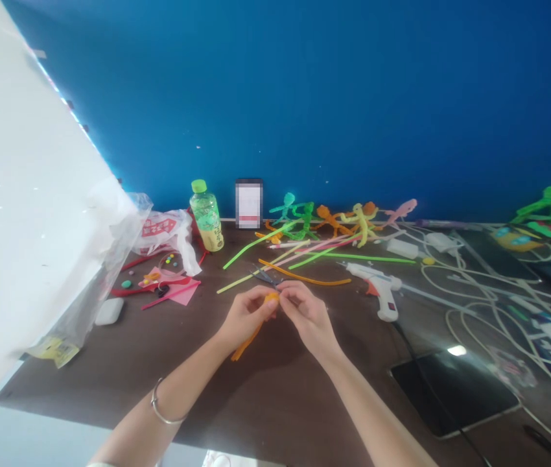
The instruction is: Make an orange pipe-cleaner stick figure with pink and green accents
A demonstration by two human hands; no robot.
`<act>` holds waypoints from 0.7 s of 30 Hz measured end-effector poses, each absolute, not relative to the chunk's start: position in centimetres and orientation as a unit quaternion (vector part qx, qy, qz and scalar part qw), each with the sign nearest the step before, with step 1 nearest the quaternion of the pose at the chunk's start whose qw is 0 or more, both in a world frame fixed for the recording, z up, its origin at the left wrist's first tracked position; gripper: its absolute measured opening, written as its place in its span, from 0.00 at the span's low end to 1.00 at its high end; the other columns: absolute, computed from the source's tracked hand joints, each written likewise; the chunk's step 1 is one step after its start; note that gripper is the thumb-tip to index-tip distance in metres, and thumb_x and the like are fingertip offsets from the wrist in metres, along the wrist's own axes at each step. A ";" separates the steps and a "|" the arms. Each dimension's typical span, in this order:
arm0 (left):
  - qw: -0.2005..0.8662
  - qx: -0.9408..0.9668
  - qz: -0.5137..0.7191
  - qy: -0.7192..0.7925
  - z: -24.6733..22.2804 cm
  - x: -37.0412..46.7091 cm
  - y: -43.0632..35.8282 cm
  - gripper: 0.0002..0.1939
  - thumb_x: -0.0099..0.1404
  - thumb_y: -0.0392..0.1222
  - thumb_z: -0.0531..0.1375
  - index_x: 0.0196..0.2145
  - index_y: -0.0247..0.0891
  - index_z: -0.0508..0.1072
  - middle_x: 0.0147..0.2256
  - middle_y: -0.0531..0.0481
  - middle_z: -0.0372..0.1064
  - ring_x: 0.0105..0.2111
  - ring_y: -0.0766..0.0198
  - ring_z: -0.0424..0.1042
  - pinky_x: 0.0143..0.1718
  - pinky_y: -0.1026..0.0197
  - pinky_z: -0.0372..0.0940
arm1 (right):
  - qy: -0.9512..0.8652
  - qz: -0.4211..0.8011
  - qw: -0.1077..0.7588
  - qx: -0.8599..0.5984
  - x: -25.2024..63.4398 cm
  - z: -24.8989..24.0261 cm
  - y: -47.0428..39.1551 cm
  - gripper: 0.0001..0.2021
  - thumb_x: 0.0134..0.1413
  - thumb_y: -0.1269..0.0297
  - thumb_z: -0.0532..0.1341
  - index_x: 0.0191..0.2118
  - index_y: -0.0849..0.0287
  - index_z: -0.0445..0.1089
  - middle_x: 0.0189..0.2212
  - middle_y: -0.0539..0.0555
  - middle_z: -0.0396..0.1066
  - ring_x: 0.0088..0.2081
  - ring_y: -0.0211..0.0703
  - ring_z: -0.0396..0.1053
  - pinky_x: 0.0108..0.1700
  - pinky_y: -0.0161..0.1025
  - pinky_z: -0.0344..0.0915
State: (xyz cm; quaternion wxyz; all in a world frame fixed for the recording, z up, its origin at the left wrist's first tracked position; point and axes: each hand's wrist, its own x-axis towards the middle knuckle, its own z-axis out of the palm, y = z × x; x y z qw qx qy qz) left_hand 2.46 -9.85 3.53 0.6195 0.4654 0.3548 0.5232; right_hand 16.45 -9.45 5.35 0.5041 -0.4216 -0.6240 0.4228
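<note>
Over the table's middle, my left hand (249, 311) is closed around an orange pipe cleaner (245, 345). Its upper part is a small rounded bundle between my fingers, and its loose ends hang below the palm. My right hand (307, 314) pinches at the bundle's right edge, with its fingertips close to the left ones. Just beyond both hands lie scissors (266, 277), partly covered by my fingers. Another orange pipe cleaner (304, 274) stretches across the table behind them, among green and pale ones.
Pipe-cleaner figures (363, 224) line the blue wall near a phone (249, 204) and a green-capped bottle (207, 217). A hot glue gun (377, 288), tangled white cables (455, 285) and a black tablet (450, 389) occupy the right. Pink paper (185, 293) lies left.
</note>
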 end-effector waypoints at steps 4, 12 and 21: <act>0.586 0.515 0.535 0.324 3.4 2.1 -9.7 0.14 0.51 0.36 0.64 0.38 0.38 0.74 0.38 0.46 0.65 0.39 0.62 0.66 0.41 0.61 0.62 | -0.586 0.479 0.496 -0.425 16.6 5.5 -9.4 0.10 0.50 0.59 0.58 0.25 0.59 0.67 0.38 0.56 0.66 0.39 0.42 0.66 0.39 0.38 0.66; 0.588 0.502 0.514 0.372 2.6 2.0 -9.6 0.21 0.50 0.39 0.64 0.44 0.39 0.71 0.37 0.47 0.69 0.33 0.62 0.71 0.38 0.57 0.67 | -0.462 0.639 0.484 -0.381 16.7 5.1 -9.1 0.11 0.45 0.58 0.63 0.26 0.61 0.68 0.35 0.54 0.67 0.30 0.38 0.66 0.34 0.38 0.64; 0.517 0.553 0.511 0.407 2.8 1.9 -9.6 0.15 0.52 0.41 0.63 0.39 0.37 0.73 0.39 0.45 0.71 0.38 0.59 0.71 0.41 0.57 0.67 | -0.378 0.692 0.483 -0.381 16.7 5.7 -9.1 0.11 0.38 0.60 0.67 0.23 0.61 0.68 0.26 0.51 0.69 0.29 0.36 0.66 0.36 0.36 0.62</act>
